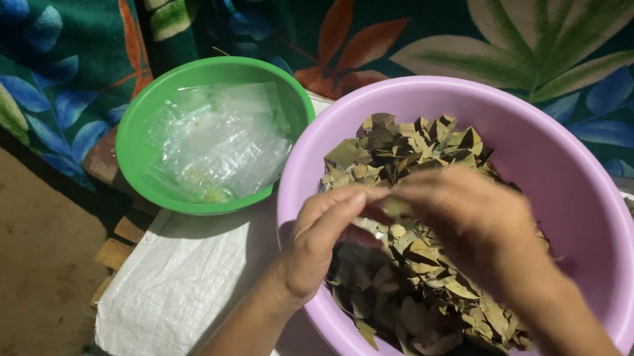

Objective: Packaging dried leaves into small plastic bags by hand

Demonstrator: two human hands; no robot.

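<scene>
From the head camera, you are working over the lilac plastic basin (pixel 576 196), which sits on a white woven sack (pixel 189 283) and is heaped with dried bay-like leaves (pixel 416 289). Your left hand (pixel 317 239) and right hand (pixel 474 223) meet above the middle of the heap. Between them is what looks like a small clear bag (pixel 362 237), hard to make out in the blur.

The risk, as I judge it: brittle leaves may crumble under a hard pinch, or slip past the thin film and drop back into the basin.

Your left fingers are closed lightly on the film's edge. Your right fingertips are drawn together on a leaf (pixel 395 207), nearly closed.

Just beside the basin, a green bowl (pixel 135 130) holds more clear plastic bags (pixel 216 140), with leaf-print fabric (pixel 46 4) behind.
</scene>
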